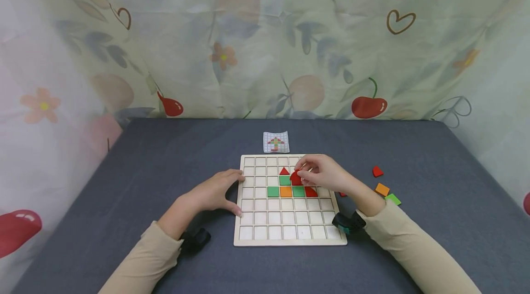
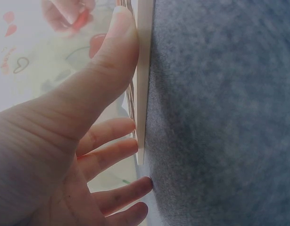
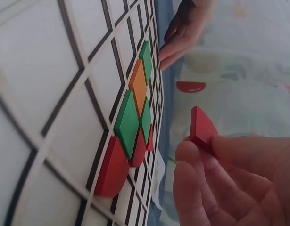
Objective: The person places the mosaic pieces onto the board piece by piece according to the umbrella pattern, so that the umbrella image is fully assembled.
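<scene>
A pale board (image 1: 261,242) with a square grid lies on the table. Its cells hold green tiles (image 1: 273,192), an orange tile (image 1: 285,192), a red triangle (image 1: 284,171) and red tiles with a curved edge, one at the right end of the lower row (image 1: 311,192). My right hand (image 1: 325,173) pinches a red tile (image 3: 202,129) between thumb and fingertips, above the board. Along the board's left edge my left hand (image 1: 213,191) is spread, its thumb (image 2: 120,33) and some fingertips at the rim. The right hand overlaps some upper right cells in the head view.
Behind the board lies a small card (image 1: 276,142) with a coloured grid picture. Loose on the table to the right are a red tile (image 1: 377,171), an orange tile (image 1: 382,189) and a green tile (image 1: 393,199). A patterned cloth (image 1: 265,54) hangs behind the table.
</scene>
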`<state>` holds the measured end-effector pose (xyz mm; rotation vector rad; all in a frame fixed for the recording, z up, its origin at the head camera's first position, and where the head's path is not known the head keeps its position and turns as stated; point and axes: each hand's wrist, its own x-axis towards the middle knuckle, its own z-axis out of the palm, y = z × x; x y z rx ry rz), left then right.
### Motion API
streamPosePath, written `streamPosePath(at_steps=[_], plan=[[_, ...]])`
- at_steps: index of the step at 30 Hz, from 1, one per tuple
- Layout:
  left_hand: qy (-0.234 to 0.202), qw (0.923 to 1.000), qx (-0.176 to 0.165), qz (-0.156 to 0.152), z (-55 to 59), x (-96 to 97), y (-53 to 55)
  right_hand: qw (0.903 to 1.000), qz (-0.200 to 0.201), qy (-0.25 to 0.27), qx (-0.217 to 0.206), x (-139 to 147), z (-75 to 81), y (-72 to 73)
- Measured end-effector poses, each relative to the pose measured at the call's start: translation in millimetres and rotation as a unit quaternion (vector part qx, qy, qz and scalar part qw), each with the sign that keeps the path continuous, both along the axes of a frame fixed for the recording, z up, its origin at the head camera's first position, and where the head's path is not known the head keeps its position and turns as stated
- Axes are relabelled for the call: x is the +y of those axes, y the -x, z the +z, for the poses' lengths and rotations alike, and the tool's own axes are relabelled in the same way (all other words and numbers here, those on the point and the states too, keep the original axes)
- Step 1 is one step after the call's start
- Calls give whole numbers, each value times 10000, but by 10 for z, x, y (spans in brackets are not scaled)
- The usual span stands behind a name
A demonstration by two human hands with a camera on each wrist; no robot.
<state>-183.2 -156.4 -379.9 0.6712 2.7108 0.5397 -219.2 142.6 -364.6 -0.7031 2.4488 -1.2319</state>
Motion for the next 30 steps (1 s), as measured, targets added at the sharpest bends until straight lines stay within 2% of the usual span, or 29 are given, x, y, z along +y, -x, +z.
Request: streamPosePath(at_steps=[4, 11, 20, 30], plan=[[0, 10000, 0, -8, -3, 1, 2, 9998, -63, -172, 124, -103, 11, 15], [-12, 10000, -29, -3, -4, 1, 4, 9975, 82, -503, 493, -272, 1, 51], [4, 10000, -62, 57, 4, 9, 3, 9971, 143, -633, 401, -448, -22, 97], [36, 9999, -85, 87, 0, 12, 8, 9939, 102, -974, 508, -530, -67, 130]])
